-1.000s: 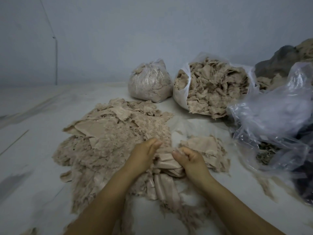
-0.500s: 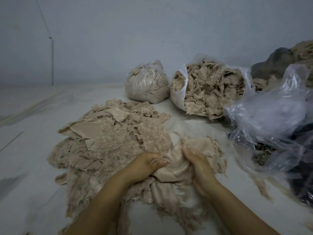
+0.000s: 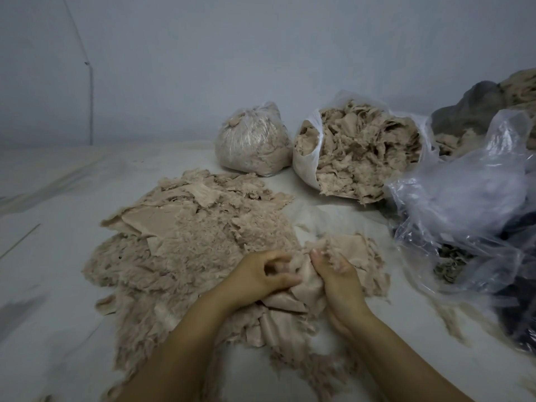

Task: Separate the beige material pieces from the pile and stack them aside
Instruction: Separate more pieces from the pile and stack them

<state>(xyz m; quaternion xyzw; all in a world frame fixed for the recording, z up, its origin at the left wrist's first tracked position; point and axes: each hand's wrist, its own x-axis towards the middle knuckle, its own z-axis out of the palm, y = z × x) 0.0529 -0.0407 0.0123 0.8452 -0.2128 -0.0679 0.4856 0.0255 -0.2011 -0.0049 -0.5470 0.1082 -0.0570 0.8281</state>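
Observation:
A broad pile of fuzzy beige material pieces lies on the white surface at centre left. At its near right edge, my left hand and my right hand both grip the same crumpled beige piece, fingers curled into it from either side. Just behind my right hand sits a small stack of flat beige pieces. More loose pieces lie under my wrists.
A tied clear bag of beige material and an open white bag full of beige pieces stand at the back. Crumpled clear plastic over dark material fills the right side. A grey wall runs behind.
Both hands have lifted the piece up and away from me, bunching it tighter; my right hand has shifted toward the small stack.

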